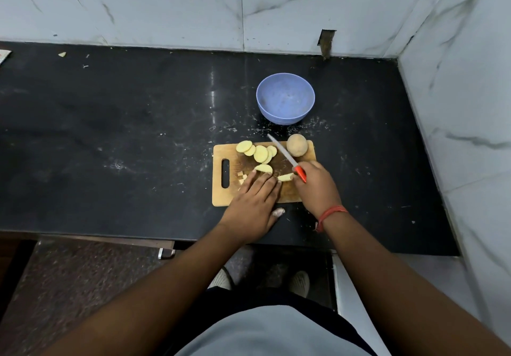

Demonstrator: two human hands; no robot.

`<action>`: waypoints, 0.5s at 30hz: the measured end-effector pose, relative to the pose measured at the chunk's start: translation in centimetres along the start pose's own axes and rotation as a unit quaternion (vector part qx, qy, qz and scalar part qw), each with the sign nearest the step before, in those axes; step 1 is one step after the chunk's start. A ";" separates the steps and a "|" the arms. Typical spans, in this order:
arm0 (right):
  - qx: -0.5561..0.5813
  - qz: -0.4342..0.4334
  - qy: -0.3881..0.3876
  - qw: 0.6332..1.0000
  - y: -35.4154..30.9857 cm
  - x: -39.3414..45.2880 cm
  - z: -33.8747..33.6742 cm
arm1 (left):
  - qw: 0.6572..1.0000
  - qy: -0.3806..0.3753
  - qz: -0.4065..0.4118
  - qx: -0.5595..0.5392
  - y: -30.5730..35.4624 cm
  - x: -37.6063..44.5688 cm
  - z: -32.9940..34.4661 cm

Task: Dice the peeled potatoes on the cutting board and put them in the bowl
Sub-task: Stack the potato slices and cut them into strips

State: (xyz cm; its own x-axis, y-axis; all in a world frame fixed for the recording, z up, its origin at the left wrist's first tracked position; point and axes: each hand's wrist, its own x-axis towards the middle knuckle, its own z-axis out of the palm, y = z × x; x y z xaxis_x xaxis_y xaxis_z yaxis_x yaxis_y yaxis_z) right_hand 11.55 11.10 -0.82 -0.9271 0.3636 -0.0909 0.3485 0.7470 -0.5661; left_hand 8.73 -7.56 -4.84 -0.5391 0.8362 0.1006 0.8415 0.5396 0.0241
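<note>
While both forearms reach up from the bottom of the frame, the left hand (253, 203) lies palm-down on the rectangular wooden cutting board (221, 195), fingers (262, 182) straight and together, tips pressing on a pale yellow potato piece (264, 168); thumb splayed off the board's lower edge. Right hand (315, 187), red thread at the wrist, has its fingers curled round the red handle of a white-bladed knife (286, 153). Blade's long axis runs diagonally, tip toward upper left of centre, just past the board's top edge, handle lower right. Blade held above the board, tilted.

Potato state: overlapping round yellow slices (257, 151) along the board's upper middle; small cubes (241, 177) just left of the left fingertips; one cut strip (285, 177) between the two hands. Whole round tan potato (297, 145) at the board's upper right corner.

Round blue plastic bowl (285, 98) stands above the board on the black stone tabletop (110, 134), apart from it. Board's handle slot is at its left end.
</note>
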 end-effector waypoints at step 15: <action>-0.112 0.092 -0.138 0.980 -0.9 -6.9 -1.2 | 1.000 -0.001 -0.009 0.015 0.9 0.6 0.5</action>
State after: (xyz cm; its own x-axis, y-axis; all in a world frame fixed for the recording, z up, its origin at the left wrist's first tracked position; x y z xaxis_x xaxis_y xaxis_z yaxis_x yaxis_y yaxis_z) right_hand 17.80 8.58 1.28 -0.8367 0.3625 -0.4105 0.5064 0.7975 -0.3279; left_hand 9.14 -6.51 -5.25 -0.5550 0.8260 0.0981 0.8298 0.5580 -0.0040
